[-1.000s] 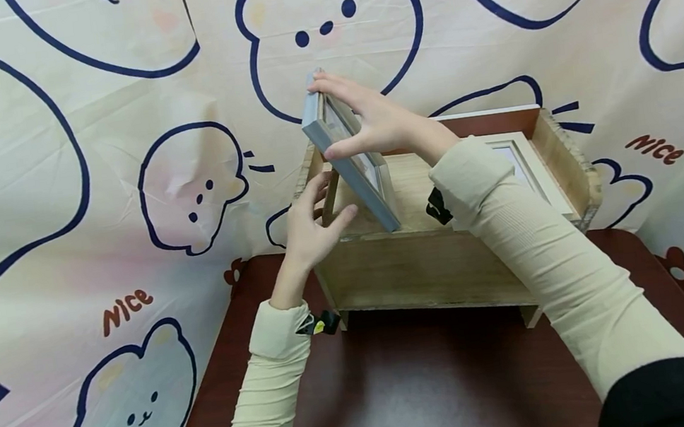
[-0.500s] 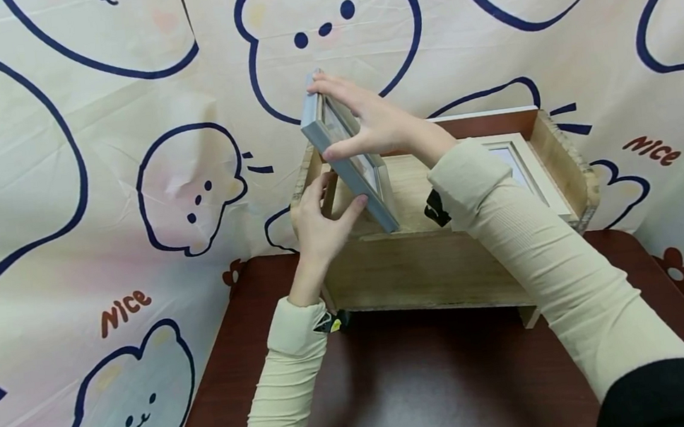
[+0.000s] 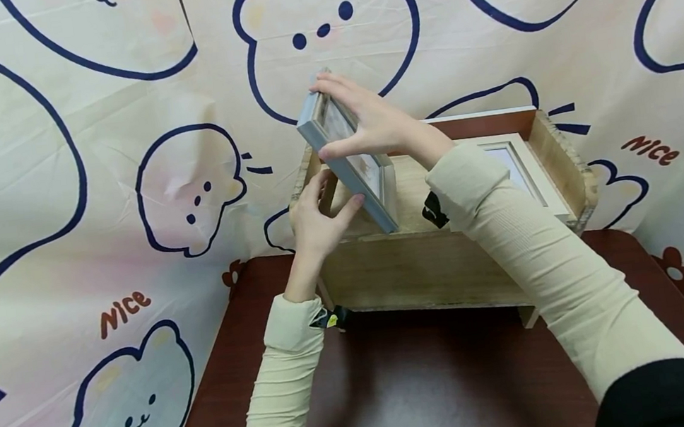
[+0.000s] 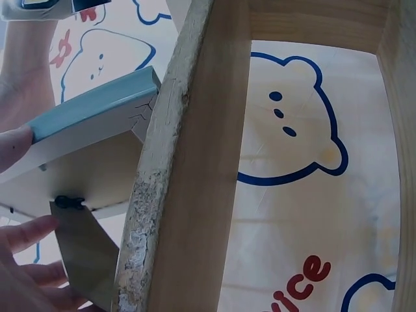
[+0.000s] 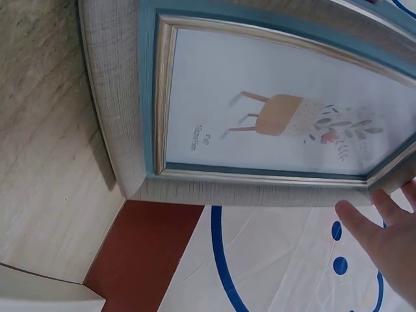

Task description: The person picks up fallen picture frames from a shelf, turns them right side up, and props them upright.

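A blue-grey picture frame [image 3: 354, 169] stands tilted at the left end of a wooden shelf unit [image 3: 426, 271]. My right hand [image 3: 379, 123] grips its upper part, with the thumb on the near edge and the fingers over the top. Lower down, my left hand [image 3: 317, 220] has its thumb at the frame's near edge and its fingers curled at the stand leg [image 4: 84, 250] on the back. In the right wrist view, the frame's front shows a picture [image 5: 292, 117] of an animal and leaves. My right fingertips lie along its border there.
A white picture frame [image 3: 532, 172] lies in the right part of the shelf unit. The unit's raised right side panel [image 3: 568, 157] is beside it. Beneath stands a dark red-brown table [image 3: 427, 388], with a patterned cloth [image 3: 172, 85] behind.
My left hand has moved right and closed in on the frame, its thumb now at the near edge. The frame has turned slightly, showing a little more of its front. My right hand keeps its grip.
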Tool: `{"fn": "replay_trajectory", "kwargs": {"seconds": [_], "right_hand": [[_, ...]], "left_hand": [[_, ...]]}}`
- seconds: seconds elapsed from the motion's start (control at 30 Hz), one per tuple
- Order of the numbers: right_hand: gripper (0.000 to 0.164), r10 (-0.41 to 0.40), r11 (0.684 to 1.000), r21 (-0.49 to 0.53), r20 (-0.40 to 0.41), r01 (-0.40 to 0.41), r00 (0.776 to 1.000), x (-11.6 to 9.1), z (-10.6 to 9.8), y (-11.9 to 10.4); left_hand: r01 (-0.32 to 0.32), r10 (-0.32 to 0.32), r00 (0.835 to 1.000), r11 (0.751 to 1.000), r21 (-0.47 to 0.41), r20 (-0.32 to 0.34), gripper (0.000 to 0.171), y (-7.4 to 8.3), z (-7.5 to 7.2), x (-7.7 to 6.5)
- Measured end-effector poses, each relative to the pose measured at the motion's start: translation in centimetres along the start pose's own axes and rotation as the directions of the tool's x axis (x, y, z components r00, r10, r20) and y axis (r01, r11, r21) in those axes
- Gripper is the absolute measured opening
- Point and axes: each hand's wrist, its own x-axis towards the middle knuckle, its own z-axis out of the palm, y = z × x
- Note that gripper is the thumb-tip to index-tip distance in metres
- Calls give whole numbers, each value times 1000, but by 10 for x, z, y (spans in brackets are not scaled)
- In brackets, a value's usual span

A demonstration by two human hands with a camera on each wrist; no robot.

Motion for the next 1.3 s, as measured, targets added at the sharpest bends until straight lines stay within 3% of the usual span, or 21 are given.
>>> {"fn": "replay_trajectory", "kwargs": {"seconds": [0.27,0.47,0.57,0.67,0.9,1.07,1.3], "right_hand": [[85,26,997,-71,-39,-29,999,1,2,1],[85,27,991,-129,-90,-38,996,3,3,1],[86,32,988,-144,-109,-47,994,4,3,1],[87,35,987,-153,-117,-53,992,3,3,1],[88,36,986,-158,-110,-54,993,2,2,2],[88,19,986,-160,-106,-36,994,2,2,3],[89,22,985,-169,-93,-38,995,2,0,4]], "left_hand": [[71,-68,994,997,-33,85,55,-1,-2,0],[59,-43,994,986,-153,105,52,-3,0,1],[8,-2,999,989,-148,39,50,-1,4,-1],[-54,49,997,996,-76,-65,55,3,10,-5],[-135,140,950,990,36,-279,73,17,31,-17],[-165,160,931,986,13,-328,76,20,42,-18],[-164,150,931,986,-14,-333,76,18,45,-17]]}}
